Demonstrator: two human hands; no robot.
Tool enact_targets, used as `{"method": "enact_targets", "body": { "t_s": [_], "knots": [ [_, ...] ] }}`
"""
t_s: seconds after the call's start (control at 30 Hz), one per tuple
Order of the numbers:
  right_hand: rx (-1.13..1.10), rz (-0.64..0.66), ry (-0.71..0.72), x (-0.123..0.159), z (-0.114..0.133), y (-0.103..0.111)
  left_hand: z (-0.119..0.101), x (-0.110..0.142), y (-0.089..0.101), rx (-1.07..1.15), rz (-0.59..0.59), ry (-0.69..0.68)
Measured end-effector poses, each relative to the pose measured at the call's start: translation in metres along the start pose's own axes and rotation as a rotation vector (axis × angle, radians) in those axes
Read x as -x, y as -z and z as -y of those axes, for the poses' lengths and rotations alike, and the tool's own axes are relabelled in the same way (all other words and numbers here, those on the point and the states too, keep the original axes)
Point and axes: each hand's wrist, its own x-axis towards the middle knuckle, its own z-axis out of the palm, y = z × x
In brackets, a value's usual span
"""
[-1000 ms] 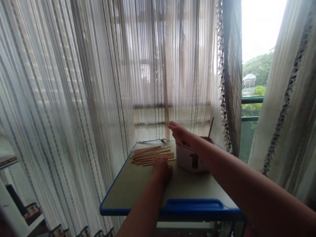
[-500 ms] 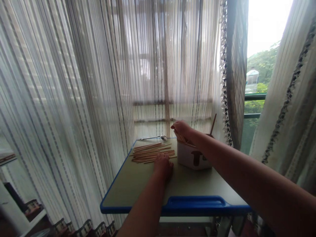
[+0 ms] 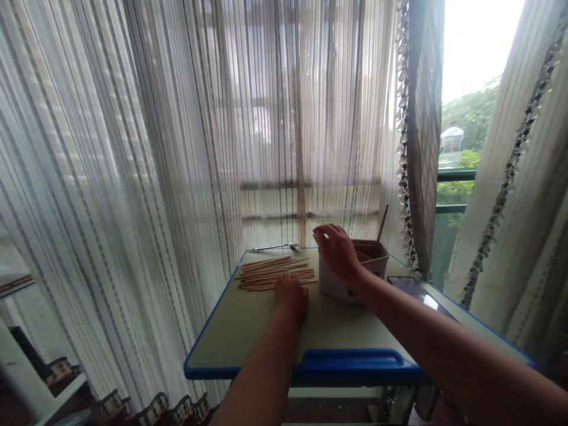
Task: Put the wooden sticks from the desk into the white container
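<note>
My left hand (image 3: 290, 293) rests palm down on the table, its slightly bent fingertips lying over the near ends of thin wooden chopsticks (image 3: 260, 273). They lie in a loose row, pointing left and right. My right hand (image 3: 338, 253) hangs at the left side of a pale box (image 3: 332, 287), fingers arched and thumb apart, with nothing visible between them. Its forearm covers part of the box's front. Inside the box shows a tan curved rim (image 3: 364, 257), and one stick (image 3: 383, 222) leans up from the back right corner.
A metal spoon or ladle (image 3: 293, 247) lies along the table's back edge, behind the chopsticks. A dark phone (image 3: 417, 293) lies right of the box. The pale table (image 3: 222, 343) has a blue rim and a raised blue front ledge. Sheer striped curtains (image 3: 177, 148) hang close behind.
My right hand has dropped from above the box to its near left side; the sticks seen under its fingers no longer show. My left hand stays on the chopsticks. The phone has come into view.
</note>
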Motion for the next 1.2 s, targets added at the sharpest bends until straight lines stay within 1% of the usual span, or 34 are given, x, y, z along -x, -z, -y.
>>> {"method": "enact_targets", "body": {
  "t_s": [0.03,0.07,0.1,0.13,0.17,0.2,0.23,0.27,0.33,0.4,0.5,0.7,0.8,0.93,1.0,1.13,1.2],
  "knots": [
    [-0.005,-0.051,0.052,0.018,0.002,0.002,0.000,0.000,0.001,-0.027,-0.004,0.036],
    [-0.023,-0.086,0.073,0.037,0.003,0.004,0.001,0.000,0.001,-0.054,-0.003,0.075],
    [-0.052,-0.109,0.065,0.056,0.002,0.004,0.002,0.000,0.001,-0.079,0.000,0.111],
    [-0.077,-0.105,0.032,0.074,0.000,0.002,0.002,0.000,0.001,-0.098,0.002,0.143],
    [-0.088,-0.071,-0.007,0.090,-0.002,0.000,0.003,0.000,0.000,-0.112,0.003,0.171],
    [-0.080,0.005,-0.050,0.103,-0.005,-0.002,0.003,0.000,0.000,-0.118,0.002,0.193],
    [-0.057,0.108,-0.101,0.112,-0.008,-0.004,0.004,0.000,-0.001,-0.116,0.004,0.209],
    [-0.035,0.158,-0.156,0.117,-0.010,-0.007,0.004,0.001,-0.001,-0.110,0.010,0.217],
    [0.000,0.207,-0.249,0.119,-0.014,-0.010,0.005,0.001,0.000,-0.095,0.035,0.220],
    [0.000,0.204,-0.301,0.115,-0.017,-0.010,0.005,0.002,0.001,-0.086,0.062,0.216],
    [-0.030,0.204,-0.325,0.111,-0.019,-0.007,0.004,0.003,0.001,-0.094,0.083,0.222],
    [-0.034,0.144,-0.376,0.115,-0.022,0.001,0.001,0.004,0.000,-0.144,0.102,0.243],
    [0.011,0.140,-0.379,0.114,-0.022,0.000,-0.001,0.005,0.001,-0.168,0.064,0.246],
    [0.063,0.158,-0.387,0.114,-0.023,-0.001,-0.002,0.007,0.003,-0.159,-0.073,0.280],
    [0.080,0.166,-0.396,0.114,-0.024,-0.001,-0.003,0.006,0.003,-0.138,-0.107,0.279],
    [0.137,0.188,-0.412,0.114,-0.026,-0.002,-0.001,0.004,0.001,-0.122,-0.052,0.223],
    [0.191,0.220,-0.434,0.113,-0.028,-0.003,0.000,0.004,0.001,-0.132,-0.023,0.203]
  ]
}}
